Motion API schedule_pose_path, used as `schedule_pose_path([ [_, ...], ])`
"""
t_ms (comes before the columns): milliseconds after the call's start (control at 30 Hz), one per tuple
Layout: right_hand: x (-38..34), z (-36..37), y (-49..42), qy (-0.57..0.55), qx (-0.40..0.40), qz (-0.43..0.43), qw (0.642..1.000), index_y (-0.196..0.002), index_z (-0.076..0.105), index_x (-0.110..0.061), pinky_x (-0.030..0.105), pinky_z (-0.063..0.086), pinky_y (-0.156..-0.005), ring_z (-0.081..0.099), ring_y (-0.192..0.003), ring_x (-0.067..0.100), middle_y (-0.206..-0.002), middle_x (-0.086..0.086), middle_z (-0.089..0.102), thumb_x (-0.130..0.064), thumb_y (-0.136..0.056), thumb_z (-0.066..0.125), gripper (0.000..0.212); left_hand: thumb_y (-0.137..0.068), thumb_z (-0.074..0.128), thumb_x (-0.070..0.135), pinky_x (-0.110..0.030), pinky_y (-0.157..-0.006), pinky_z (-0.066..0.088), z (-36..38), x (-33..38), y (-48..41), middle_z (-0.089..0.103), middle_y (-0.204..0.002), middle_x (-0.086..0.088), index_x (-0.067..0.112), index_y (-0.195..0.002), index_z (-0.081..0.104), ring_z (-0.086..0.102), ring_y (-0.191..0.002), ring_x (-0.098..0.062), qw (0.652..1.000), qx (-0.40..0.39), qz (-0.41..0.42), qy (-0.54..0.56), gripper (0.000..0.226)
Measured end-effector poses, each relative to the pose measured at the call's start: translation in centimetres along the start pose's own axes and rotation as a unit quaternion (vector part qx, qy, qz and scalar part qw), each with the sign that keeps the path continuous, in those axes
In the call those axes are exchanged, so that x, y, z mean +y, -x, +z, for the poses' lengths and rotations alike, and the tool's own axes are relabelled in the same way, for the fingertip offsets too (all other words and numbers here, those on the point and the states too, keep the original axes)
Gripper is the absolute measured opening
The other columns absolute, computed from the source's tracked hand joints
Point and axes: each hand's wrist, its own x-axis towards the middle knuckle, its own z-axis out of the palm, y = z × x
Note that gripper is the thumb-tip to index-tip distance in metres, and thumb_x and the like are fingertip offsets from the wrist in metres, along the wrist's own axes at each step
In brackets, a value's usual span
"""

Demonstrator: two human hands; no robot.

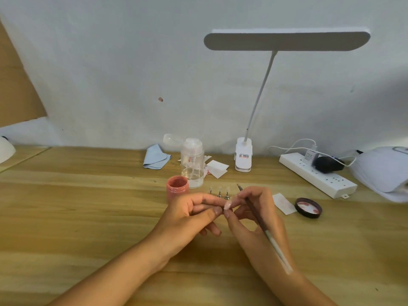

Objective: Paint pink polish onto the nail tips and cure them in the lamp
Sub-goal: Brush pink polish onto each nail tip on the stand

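While left hand (194, 214) pinched pink nail tip (227, 204), right hand (254, 206) gripped brush (261, 221), bristle end pointing away; open polish jar (177, 188) just behind.

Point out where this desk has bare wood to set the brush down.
Widest bare wood: left of the pink jar and blue cloth, toward the left. Also free: near-right corner, below the lid and power strip, beside the right hand holding the brush. Crowded: around pump bottle, wipes, nail stands and curing lamp.
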Motion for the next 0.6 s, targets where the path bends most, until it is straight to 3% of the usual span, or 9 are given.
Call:
schedule_pose_path([
  [67,-0.2,0.0,0.1,0.034,0.017,-0.031,0.999,-0.100,0.045,-0.028,0.037,0.056,-0.065,0.063,-0.074,0.017,-0.090,-0.015,0.065,-0.003,-0.077,0.077,0.048,-0.094,0.062,0.011,-0.013,-0.054,0.044,0.3,0.1,0.1,0.077,-0.086,0.001,0.019,-0.103,0.072,0.068,-0.062,-0.008,1.000,0.002,-0.006,0.007,0.016],
  [167,-0.5,0.1,0.1,0.111,0.041,-0.090,0.989,-0.100,0.043,-0.028,0.013,0.049,-0.063,0.061,-0.079,0.004,-0.086,-0.017,0.060,0.000,-0.072,0.078,0.053,-0.095,0.061,0.012,-0.013,-0.053,0.043,0.7,0.1,0.1,0.077,-0.085,0.002,0.022,-0.102,0.072,0.067,-0.063,-0.008,1.000,0.016,-0.010,-0.006,0.015],
  [233,-0.7,0.3,0.2,0.136,0.049,-0.111,0.983,-0.101,0.043,-0.024,0.005,0.044,-0.064,0.059,-0.081,-0.005,-0.083,-0.018,0.058,0.003,-0.070,0.078,0.054,-0.094,0.063,0.013,-0.014,-0.052,0.042,1.1,0.1,0.2,0.076,-0.083,0.003,0.022,-0.100,0.070,0.067,-0.062,-0.008,0.999,0.030,-0.012,-0.009,0.013],
  [333,-0.7,0.4,0.1,0.134,0.059,-0.117,0.982,-0.101,0.044,-0.021,0.003,0.042,-0.064,0.058,-0.078,-0.007,-0.082,-0.018,0.058,0.006,-0.071,0.076,0.051,-0.092,0.066,0.018,-0.013,-0.051,0.042,1.8,0.1,0.3,0.075,-0.077,0.003,0.021,-0.103,0.066,0.067,-0.060,-0.008,0.998,0.060,-0.030,0.021,0.011],
  [500,0.2,0.2,0.0,0.071,0.039,-0.063,0.995,-0.099,0.039,-0.030,0.008,0.044,-0.067,0.062,-0.079,0.007,-0.084,-0.016,0.065,0.002,-0.073,0.076,0.055,-0.089,0.069,0.022,-0.010,-0.048,0.040,2.3,0.1,0.3,0.071,-0.065,0.005,0.018,-0.103,0.066,0.064,-0.056,-0.003,0.990,0.098,-0.066,0.072,0.014],
  [600,0.5,0.1,-0.3,0.034,0.043,-0.023,0.998,-0.099,0.043,-0.024,0.007,0.043,-0.068,0.061,-0.079,0.009,-0.083,-0.017,0.065,0.002,-0.074,0.077,0.050,-0.093,0.066,0.022,-0.012,-0.051,0.044,2.0,0.1,0.0,0.075,-0.078,0.006,0.021,-0.104,0.063,0.068,-0.058,-0.009,0.995,0.083,-0.041,0.023,0.011],
])
